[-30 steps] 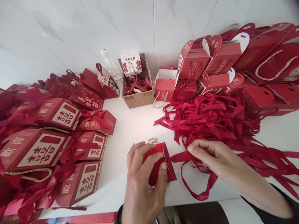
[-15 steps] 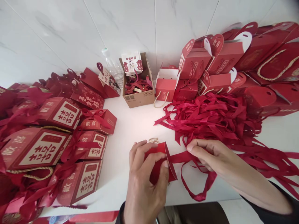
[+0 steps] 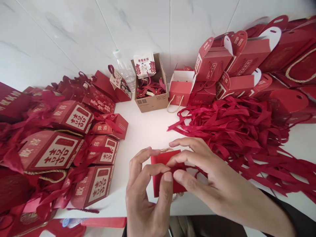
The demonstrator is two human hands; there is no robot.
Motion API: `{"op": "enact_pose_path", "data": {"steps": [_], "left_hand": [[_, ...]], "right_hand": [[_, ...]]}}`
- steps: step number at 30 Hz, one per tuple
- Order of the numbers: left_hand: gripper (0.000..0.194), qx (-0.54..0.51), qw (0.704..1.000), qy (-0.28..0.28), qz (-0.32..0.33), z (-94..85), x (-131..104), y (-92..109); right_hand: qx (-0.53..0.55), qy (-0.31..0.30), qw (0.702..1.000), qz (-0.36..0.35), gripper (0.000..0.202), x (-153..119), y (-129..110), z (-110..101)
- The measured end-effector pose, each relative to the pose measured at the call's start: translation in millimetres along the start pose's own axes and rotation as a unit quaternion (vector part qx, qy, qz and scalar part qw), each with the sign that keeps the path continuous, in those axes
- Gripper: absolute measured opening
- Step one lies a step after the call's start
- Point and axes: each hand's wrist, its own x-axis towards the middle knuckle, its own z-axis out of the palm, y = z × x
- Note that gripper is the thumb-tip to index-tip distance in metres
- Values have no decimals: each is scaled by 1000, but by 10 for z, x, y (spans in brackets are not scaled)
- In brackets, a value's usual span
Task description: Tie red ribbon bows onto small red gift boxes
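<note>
A small red gift box (image 3: 158, 189) sits at the table's front edge, with a twisted gold cord (image 3: 166, 149) behind it. My left hand (image 3: 148, 191) is at its left side. Its thumb and index tips meet over the middle of the box; what lies between them is too small to make out. From the right, my right hand (image 3: 206, 176) presses its bent index finger and thumb on the same box, close to the left fingertips. A red ribbon (image 3: 201, 172) shows behind the right fingers, where its path to the box is partly hidden.
Tied red boxes (image 3: 92, 187) line the left side. At the back stand a cardboard carton (image 3: 153, 104), a clear bottle (image 3: 124, 69) and an opened red box (image 3: 181, 89). A heap of ribbons (image 3: 239, 128) spreads to the right, below stacked boxes (image 3: 217, 62).
My right hand has moved left from the ribbon onto the box. My left fingers have left the box's opening and now pinch over its middle. The box has turned, and the view has shifted slightly.
</note>
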Motion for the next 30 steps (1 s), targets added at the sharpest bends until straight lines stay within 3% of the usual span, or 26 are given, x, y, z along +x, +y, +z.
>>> {"op": "enact_pose_path", "data": {"steps": [4, 7, 9, 13, 16, 30], "left_hand": [[13, 25, 999, 13, -17, -22, -85, -28], [45, 86, 994, 17, -63, 8, -195, -66], [55, 101, 990, 18, -96, 34, -262, -102], [39, -10, 987, 49, -155, 61, -336, -151], [34, -69, 978, 81, -181, 62, -355, -142], [33, -98, 973, 94, -186, 84, -398, -126]], "right_hand": [[39, -24, 999, 1, 16, 108, -14, 28], [45, -23, 999, 20, 17, 128, -14, 35], [27, -12, 999, 15, 18, 134, -12, 48], [-53, -10, 998, -26, 16, 172, -3, 120], [-78, -24, 996, -18, 16, 211, -6, 194], [-79, -39, 996, -8, 19, 287, -45, 298]]}}
